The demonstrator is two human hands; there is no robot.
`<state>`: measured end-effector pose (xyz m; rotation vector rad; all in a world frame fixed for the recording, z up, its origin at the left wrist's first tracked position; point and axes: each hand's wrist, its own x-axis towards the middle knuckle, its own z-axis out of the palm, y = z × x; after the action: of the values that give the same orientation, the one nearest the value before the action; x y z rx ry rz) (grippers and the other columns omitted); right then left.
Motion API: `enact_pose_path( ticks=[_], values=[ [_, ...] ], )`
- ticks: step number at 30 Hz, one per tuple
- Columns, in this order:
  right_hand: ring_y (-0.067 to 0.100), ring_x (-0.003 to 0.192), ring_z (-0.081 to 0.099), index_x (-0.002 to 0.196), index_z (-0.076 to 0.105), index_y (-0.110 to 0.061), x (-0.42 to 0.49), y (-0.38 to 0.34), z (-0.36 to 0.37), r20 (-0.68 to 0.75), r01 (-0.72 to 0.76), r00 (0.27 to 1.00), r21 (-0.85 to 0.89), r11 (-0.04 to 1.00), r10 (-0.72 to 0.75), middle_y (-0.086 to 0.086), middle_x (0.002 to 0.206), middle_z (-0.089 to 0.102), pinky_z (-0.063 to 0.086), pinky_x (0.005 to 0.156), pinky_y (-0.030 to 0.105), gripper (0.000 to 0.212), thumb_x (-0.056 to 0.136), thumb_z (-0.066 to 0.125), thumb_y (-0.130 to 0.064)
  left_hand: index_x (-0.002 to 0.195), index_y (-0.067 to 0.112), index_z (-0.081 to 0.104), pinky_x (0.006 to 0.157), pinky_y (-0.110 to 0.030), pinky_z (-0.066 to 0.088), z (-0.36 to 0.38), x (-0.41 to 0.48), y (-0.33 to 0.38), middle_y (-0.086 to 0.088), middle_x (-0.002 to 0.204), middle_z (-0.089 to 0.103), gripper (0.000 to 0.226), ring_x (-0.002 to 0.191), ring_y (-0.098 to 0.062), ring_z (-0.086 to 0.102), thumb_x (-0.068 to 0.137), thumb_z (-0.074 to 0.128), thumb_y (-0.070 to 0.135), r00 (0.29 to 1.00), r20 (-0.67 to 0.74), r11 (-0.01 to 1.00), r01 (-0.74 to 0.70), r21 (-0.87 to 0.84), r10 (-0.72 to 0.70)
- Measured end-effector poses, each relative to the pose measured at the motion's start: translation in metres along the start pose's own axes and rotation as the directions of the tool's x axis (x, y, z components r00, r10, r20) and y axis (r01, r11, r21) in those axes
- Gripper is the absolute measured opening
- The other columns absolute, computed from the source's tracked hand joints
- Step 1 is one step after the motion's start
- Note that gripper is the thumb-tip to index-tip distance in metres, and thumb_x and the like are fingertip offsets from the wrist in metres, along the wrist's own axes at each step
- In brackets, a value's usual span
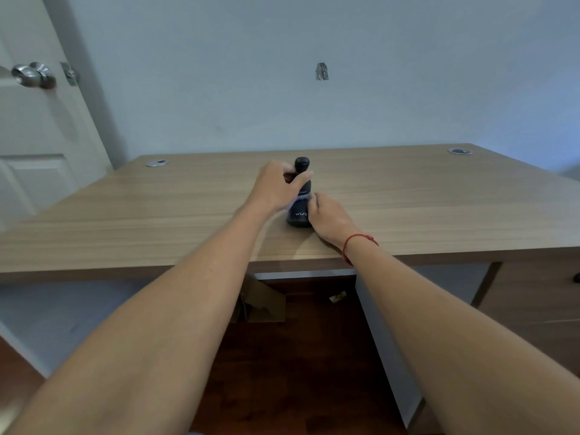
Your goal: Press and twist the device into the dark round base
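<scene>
A dark bottle [300, 211] with a black cap and pale lettering stands upright on the wooden desk [157, 215], near its front edge. My left hand [276, 186] grips the bottle's neck just under the cap, fingers curled round it. My right hand [329, 216] holds the lower body of the bottle from the right side, thumb against it. A red string bracelet sits on my right wrist. The middle of the bottle is blurred and partly hidden by both hands.
Two round cable grommets [157, 163] [459, 151] sit at the desk's far corners. A white door with a metal knob [33, 75] stands at the left. A cardboard box [260, 301] lies under the desk, beside a drawer unit [533, 296].
</scene>
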<state>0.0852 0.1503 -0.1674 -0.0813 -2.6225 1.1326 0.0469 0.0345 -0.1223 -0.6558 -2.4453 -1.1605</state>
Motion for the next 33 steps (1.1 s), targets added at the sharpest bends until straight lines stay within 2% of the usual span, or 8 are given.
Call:
enact_pose_path(
  ticks=[5, 8, 10, 16, 21, 27, 31, 33],
  values=[
    [0.023, 0.085, 0.052, 0.089, 0.052, -0.013, 0.002, 0.002, 0.002, -0.038, 0.006, 0.999, -0.046, 0.999, -0.008, 0.008, 0.09, 0.056, 0.037, 0.078, 0.033, 0.036, 0.105, 0.024, -0.03, 0.059, 0.0, 0.056, 0.057, -0.027, 0.031, -0.003, -0.001, -0.018, -0.003, 0.048, 0.037, 0.048, 0.053, -0.022, 0.036, 0.087, 0.067, 0.037, 0.986, -0.1, 0.988, 0.142, 0.055, -0.136],
    [0.024, 0.087, 0.051, 0.09, 0.052, -0.014, 0.005, 0.002, 0.003, -0.034, -0.017, 0.999, -0.065, 0.998, 0.015, 0.009, 0.092, 0.055, 0.038, 0.079, 0.034, 0.036, 0.105, 0.022, -0.029, 0.066, -0.01, 0.062, 0.053, -0.03, 0.052, -0.005, -0.011, -0.02, -0.024, 0.061, 0.062, 0.05, 0.056, -0.029, 0.059, 0.082, 0.071, 0.037, 0.967, -0.137, 0.949, 0.174, -0.264, -0.215],
    [0.024, 0.088, 0.051, 0.097, 0.058, -0.012, 0.006, 0.002, 0.004, -0.034, -0.027, 0.999, -0.064, 0.998, 0.025, 0.009, 0.093, 0.055, 0.039, 0.082, 0.035, 0.04, 0.104, 0.022, -0.028, 0.069, -0.008, 0.067, 0.052, -0.027, 0.057, -0.002, -0.019, -0.017, -0.025, 0.076, 0.072, 0.043, 0.065, -0.032, 0.072, 0.083, 0.072, 0.033, 0.946, -0.179, 0.906, 0.187, -0.38, -0.27],
    [0.024, 0.084, 0.051, 0.091, 0.053, -0.014, 0.007, 0.003, 0.006, -0.055, -0.012, 0.998, -0.106, 0.994, 0.006, 0.008, 0.091, 0.056, 0.033, 0.076, 0.031, 0.037, 0.105, 0.022, -0.029, 0.065, -0.005, 0.067, 0.062, -0.033, 0.051, 0.014, -0.032, -0.017, -0.016, 0.064, 0.069, 0.043, 0.068, -0.03, 0.066, 0.086, 0.066, 0.033, 0.871, -0.414, 0.961, 0.206, -0.185, -0.267],
    [0.029, 0.09, 0.054, 0.091, 0.055, -0.011, 0.011, 0.006, 0.006, -0.061, -0.018, 0.998, -0.098, 0.995, 0.012, 0.018, 0.1, 0.061, 0.036, 0.078, 0.032, 0.039, 0.104, 0.023, -0.027, 0.066, -0.004, 0.071, 0.055, -0.029, 0.048, 0.012, -0.039, -0.013, -0.01, 0.061, 0.069, 0.038, 0.057, -0.014, 0.06, 0.083, 0.071, 0.03, 0.871, -0.43, 0.942, 0.098, -0.322, -0.238],
    [0.032, 0.097, 0.059, 0.102, 0.062, -0.004, 0.007, 0.003, 0.006, -0.069, -0.02, 0.998, -0.077, 0.997, 0.015, 0.019, 0.104, 0.064, 0.041, 0.082, 0.036, 0.046, 0.104, 0.022, -0.029, 0.066, -0.007, 0.062, 0.058, -0.027, 0.034, 0.014, -0.03, -0.023, -0.008, 0.056, 0.055, 0.044, 0.066, -0.023, 0.051, 0.089, 0.065, 0.031, 0.862, -0.36, 0.928, 0.281, -0.244, -0.356],
    [0.033, 0.099, 0.058, 0.104, 0.061, -0.003, 0.007, 0.002, 0.004, -0.072, -0.044, 0.997, -0.064, 0.997, 0.039, 0.019, 0.104, 0.062, 0.039, 0.082, 0.035, 0.046, 0.104, 0.022, -0.028, 0.063, 0.005, 0.064, 0.05, -0.015, 0.046, 0.012, -0.031, -0.023, -0.003, 0.057, 0.061, 0.036, 0.057, -0.018, 0.059, 0.087, 0.067, 0.032, 0.879, -0.3, 0.897, 0.254, -0.362, -0.37],
    [0.031, 0.096, 0.056, 0.107, 0.061, -0.001, 0.006, 0.001, 0.004, -0.07, -0.063, 0.996, -0.049, 0.997, 0.06, 0.021, 0.111, 0.063, 0.038, 0.083, 0.035, 0.047, 0.104, 0.022, -0.028, 0.063, 0.009, 0.066, 0.061, -0.03, 0.059, 0.01, -0.031, -0.024, -0.003, 0.062, 0.066, 0.033, 0.065, -0.022, 0.069, 0.086, 0.068, 0.032, 0.859, -0.298, 0.854, 0.257, -0.452, -0.417]
  ],
)
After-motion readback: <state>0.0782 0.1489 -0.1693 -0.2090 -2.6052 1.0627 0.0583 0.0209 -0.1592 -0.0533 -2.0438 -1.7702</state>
